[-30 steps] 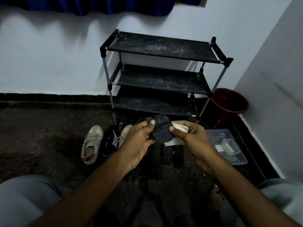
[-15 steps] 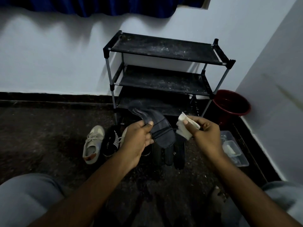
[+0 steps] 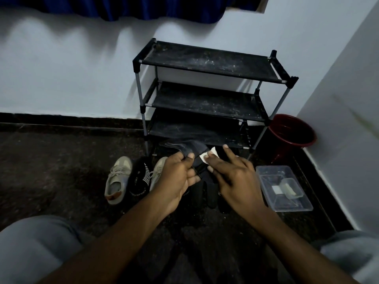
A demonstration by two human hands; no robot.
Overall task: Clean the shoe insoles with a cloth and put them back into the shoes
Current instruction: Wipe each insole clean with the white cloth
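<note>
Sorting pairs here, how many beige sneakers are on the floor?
2 sneakers: one left of the black shoe, the other right of it, partly behind the left hand. Others may be hidden.

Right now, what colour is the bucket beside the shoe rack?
The bucket is dark red, seen in the head view.
</note>
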